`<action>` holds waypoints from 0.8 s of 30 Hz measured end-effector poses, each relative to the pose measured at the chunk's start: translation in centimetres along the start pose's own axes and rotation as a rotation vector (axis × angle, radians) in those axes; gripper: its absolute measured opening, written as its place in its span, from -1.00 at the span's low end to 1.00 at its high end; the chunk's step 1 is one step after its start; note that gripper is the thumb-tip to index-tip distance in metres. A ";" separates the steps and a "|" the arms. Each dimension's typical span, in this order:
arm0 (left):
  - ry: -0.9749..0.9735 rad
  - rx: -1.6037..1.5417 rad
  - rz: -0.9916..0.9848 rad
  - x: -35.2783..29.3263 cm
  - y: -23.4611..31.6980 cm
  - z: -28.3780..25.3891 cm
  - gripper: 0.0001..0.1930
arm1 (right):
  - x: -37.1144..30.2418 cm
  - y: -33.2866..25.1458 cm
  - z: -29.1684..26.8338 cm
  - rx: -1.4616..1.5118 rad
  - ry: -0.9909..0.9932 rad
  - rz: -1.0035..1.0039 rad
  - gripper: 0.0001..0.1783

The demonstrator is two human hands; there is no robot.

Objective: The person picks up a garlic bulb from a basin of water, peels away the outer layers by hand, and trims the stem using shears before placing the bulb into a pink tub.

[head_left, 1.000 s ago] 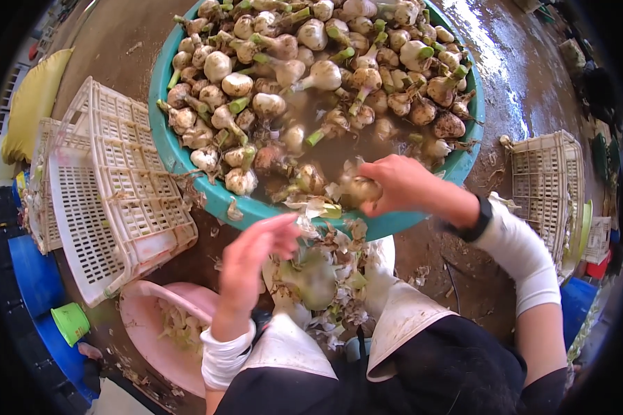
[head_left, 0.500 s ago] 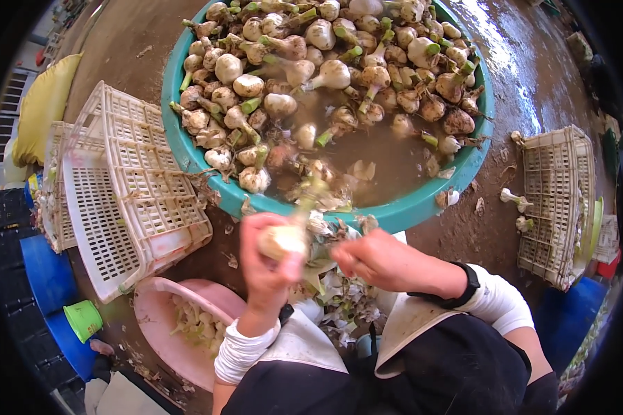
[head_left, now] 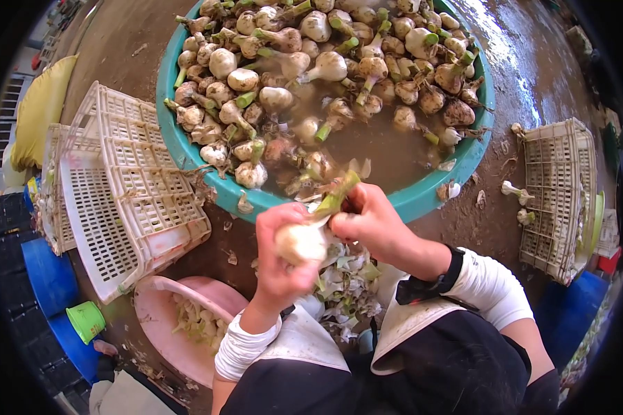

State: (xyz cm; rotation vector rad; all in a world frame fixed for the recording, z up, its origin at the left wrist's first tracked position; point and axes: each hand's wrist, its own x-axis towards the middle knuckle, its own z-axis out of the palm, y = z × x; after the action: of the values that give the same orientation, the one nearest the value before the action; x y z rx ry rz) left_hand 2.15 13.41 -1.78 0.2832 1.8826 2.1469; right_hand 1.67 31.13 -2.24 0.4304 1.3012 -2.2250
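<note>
Clasped in the person's left hand (head_left: 278,271), a garlic bulb (head_left: 300,242) is near the teal tub's rim (head_left: 426,203), long axis slanting, green stem (head_left: 336,196) pointing away and rightward. The right hand (head_left: 379,225) curls beside its neck; whether it grips, I can't tell. Brown water (head_left: 377,155) opens beyond.

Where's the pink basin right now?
In the head view, the pink basin is at the lower left, just below the large white crate, between the small green bucket and the person's white left sleeve.
</note>
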 end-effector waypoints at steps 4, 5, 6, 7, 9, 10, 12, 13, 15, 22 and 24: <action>-0.062 -0.709 -0.473 -0.1 -0.9 -1.6 -0.49 | -0.8 -0.2 -0.3 -0.757 -0.007 -0.542 -0.79; 0.018 -0.566 -0.473 -0.3 -0.7 -1.4 -0.48 | -1.2 -0.6 -0.1 -0.667 -0.039 -0.382 -0.76; 0.099 -0.426 -0.478 -0.4 -0.6 -0.8 -0.46 | -1.1 -0.7 0.1 -0.575 -0.068 -0.215 -0.73; 0.101 -0.390 -0.403 -0.6 -0.7 0.0 -0.45 | -0.9 -0.6 0.2 -0.573 -0.073 -0.212 -0.73; 0.105 -0.272 -0.312 -0.6 -0.9 0.3 -0.41 | -0.7 -0.3 0.3 -0.307 -0.153 -0.186 -0.69; 0.101 -0.157 -0.219 -0.5 -1.0 0.5 -0.31 | -0.6 -0.1 0.3 -0.175 -0.186 -0.175 -0.67; 0.149 -0.313 -0.303 -0.1 -0.5 0.5 -0.36 | -0.8 1.3 0.8 -0.622 -0.114 -0.561 -0.63; 0.203 -0.467 -0.384 0.0 -0.3 0.3 -0.39 | -0.8 0.8 0.7 -0.777 -0.157 -0.644 -0.66; 0.150 -0.466 -0.425 -0.3 -1.3 -0.7 -0.40 | -0.5 -0.3 -0.1 -0.961 -0.099 -0.771 -0.72; -0.059 -0.378 -0.490 -1.3 -1.9 -2.8 -0.26 | -1.5 -2.9 -1.9 -1.123 -0.097 -0.365 -0.62; -0.101 -0.379 -0.466 -1.1 -2.3 -2.3 -0.24 | -1.9 -0.7 -0.3 -1.087 0.040 -0.571 -0.51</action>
State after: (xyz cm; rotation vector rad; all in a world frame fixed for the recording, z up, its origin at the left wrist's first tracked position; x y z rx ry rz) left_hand 2.59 11.13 -4.37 -0.1147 1.2883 2.0533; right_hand 2.79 32.25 -0.89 -0.3525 2.5932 -1.4886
